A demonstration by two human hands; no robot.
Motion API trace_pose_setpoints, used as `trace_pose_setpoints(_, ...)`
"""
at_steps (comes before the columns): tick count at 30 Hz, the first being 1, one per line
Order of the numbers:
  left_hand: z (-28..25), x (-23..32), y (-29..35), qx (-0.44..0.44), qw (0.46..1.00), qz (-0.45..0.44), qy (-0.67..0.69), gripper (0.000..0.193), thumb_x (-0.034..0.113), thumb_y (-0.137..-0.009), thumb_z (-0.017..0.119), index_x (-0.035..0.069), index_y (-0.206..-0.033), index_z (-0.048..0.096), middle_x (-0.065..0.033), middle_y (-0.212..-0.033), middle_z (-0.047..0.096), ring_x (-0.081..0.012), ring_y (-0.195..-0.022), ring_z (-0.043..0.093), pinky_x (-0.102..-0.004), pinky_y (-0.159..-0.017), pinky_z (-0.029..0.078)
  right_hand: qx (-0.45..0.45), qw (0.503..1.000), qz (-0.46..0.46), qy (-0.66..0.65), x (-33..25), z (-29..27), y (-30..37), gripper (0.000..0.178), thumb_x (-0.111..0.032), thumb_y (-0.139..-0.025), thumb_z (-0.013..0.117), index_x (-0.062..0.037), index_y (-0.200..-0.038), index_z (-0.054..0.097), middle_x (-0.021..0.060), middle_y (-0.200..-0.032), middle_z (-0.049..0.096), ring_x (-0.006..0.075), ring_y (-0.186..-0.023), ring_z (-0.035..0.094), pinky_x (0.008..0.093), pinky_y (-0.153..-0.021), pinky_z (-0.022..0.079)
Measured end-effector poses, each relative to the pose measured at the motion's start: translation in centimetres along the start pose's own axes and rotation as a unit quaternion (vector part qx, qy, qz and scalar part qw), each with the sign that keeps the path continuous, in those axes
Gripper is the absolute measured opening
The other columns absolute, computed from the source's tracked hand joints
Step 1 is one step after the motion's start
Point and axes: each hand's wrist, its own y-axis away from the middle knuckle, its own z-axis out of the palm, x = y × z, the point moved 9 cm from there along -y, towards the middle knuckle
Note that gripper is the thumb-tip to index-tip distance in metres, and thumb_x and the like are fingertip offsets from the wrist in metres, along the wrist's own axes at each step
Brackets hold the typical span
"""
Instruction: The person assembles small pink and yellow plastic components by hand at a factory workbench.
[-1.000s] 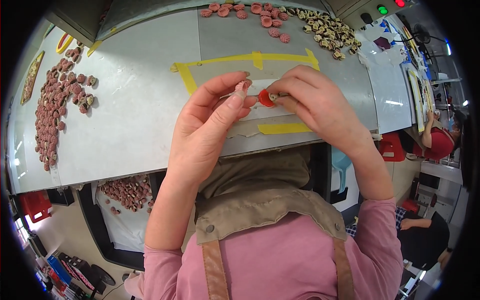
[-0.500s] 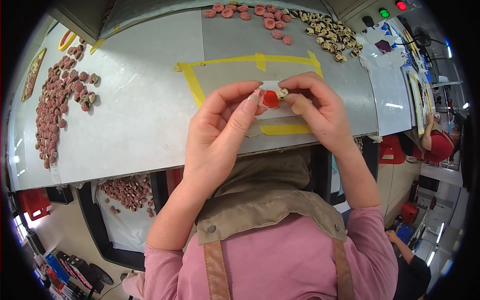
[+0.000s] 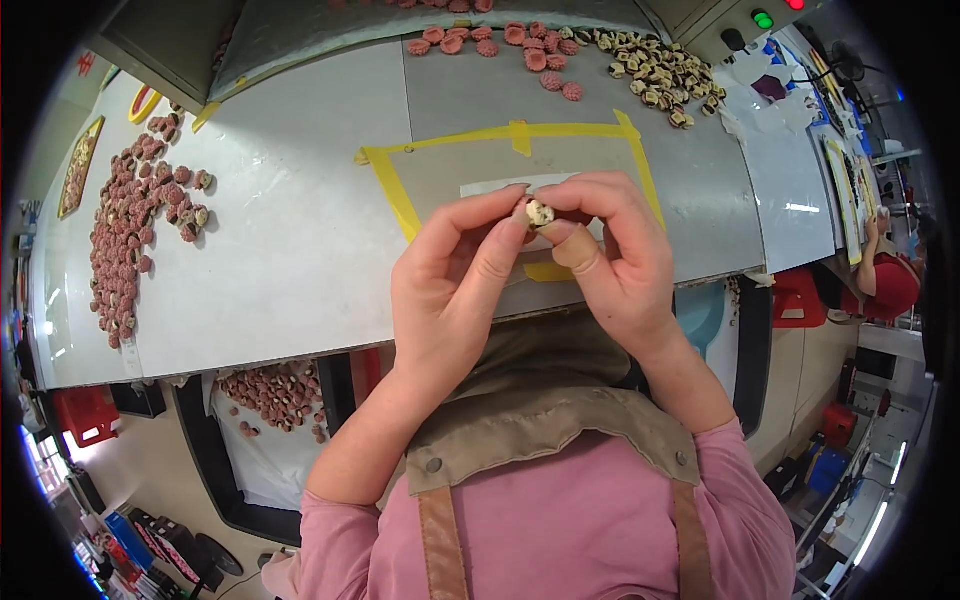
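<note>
Between my two hands, over the taped area of the table, sits a small cream-and-dark piece, pinched by thumbs and forefingers from both sides. My left hand is closed at its left edge, where a sliver of red shows; the pink bumpy shell it held is now hidden by the fingers. My right hand closes on the piece from the right, its thumb wearing a tan bandage. Beyond the hands lie several pink hollow shells, textured like raspberries, and a pile of cream-and-dark pieces.
At the left of the table spreads a heap of pink-and-dark joined pieces. Yellow tape frames the work area. Below the front edge, a black-rimmed tray holds more pieces. A person in red is at far right.
My hands have come together, bringing the cream-and-dark piece against what the left fingers hold. The red piece inside the pink shell is now mostly covered. The view has shifted slightly.
</note>
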Motion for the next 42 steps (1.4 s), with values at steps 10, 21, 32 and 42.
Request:
trace_pose_setpoints(10, 0.6, 0.7, 0.4, -0.017, 0.998, 0.022, -0.059, 0.027, 0.001, -0.092, 0.058, -0.003, -0.118, 0.056, -0.0103, -0.107, 0.062, -0.0143, -0.097, 0.061, -0.0263, -0.084, 0.05, -0.047, 0.999, -0.003, 0.022, -0.5, -0.7, 0.9, 0.024, -0.008, -0.086, 0.066, -0.0031, -0.108, 0.06, 0.0088, -0.106, 0.057, 0.0194, -0.095, 0.056, 0.0286, -0.08, 0.047)
trace_pose_setpoints(21, 2.2, -0.4, 0.1, -0.067, 0.992, 0.051, -0.093, 0.056, -0.001, -0.083, 0.068, 0.001, -0.133, 0.042, -0.0147, -0.109, 0.063, -0.0172, -0.095, 0.065, -0.0302, -0.085, 0.053, -0.092, 0.995, -0.042, -0.011, 1.2, -0.3, 1.5, 0.027, -0.015, -0.086, 0.067, -0.0051, -0.109, 0.056, 0.0111, -0.106, 0.057, 0.0251, -0.101, 0.056, 0.0336, -0.085, 0.048)
trace_pose_setpoints(32, 2.4, -0.2, -0.1, -0.054, 0.987, 0.04, -0.147, 0.048, 0.0, -0.083, 0.068, -0.001, -0.126, 0.048, -0.0112, -0.106, 0.065, -0.0153, -0.094, 0.065, -0.0287, -0.085, 0.053, -0.055, 0.994, -0.07, 0.061, 0.8, -0.8, 1.6, 0.029, -0.006, -0.078, 0.071, -0.0048, -0.104, 0.057, 0.0102, -0.104, 0.059, 0.0259, -0.096, 0.058, 0.034, -0.08, 0.049)
trace_pose_setpoints(42, -9.8, 8.1, -3.7, 0.065, 0.641, 0.171, -0.745, 0.019, 0.007, -0.089, 0.059, 0.006, -0.107, 0.063, -0.0098, -0.108, 0.065, -0.0284, -0.109, 0.057, -0.0392, -0.093, 0.045, 0.005, 0.973, -0.045, 0.225, 3.6, -11.5, -4.2, 0.017, -0.007, -0.085, 0.062, -0.0036, -0.101, 0.061, 0.0088, -0.092, 0.062, 0.0252, -0.084, 0.06, 0.0337, -0.074, 0.048)
